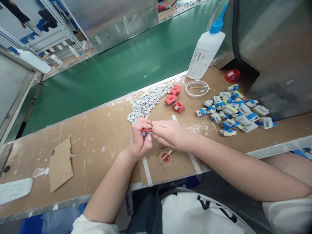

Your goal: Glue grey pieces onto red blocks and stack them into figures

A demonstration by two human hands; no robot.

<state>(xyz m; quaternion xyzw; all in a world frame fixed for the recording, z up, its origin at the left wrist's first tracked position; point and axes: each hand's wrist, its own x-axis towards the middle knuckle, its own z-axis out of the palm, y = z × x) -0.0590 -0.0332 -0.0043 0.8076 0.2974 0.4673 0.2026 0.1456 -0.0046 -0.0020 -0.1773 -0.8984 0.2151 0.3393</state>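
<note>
My left hand (139,140) is closed around a small red plastic part (146,132) with grey pieces on it. The fingers of my right hand (170,133) are pinched together at that part's right end; whatever lies between them is hidden. Just below the hands stands a small clear cup (165,158) of reddish liquid, a thin white stick leaning in it. Beyond them lies a heap of small flat grey pieces (146,103). Several more red plastic parts (171,99) rest at the right end of this heap.
A white squeeze bottle (206,53) with a blue nozzle stands behind a white ring (197,89). White, blue and yellow parts (237,112) are piled at right. Cardboard scrap (61,165) lies at left. A green conveyor belt (122,71) runs behind the bench.
</note>
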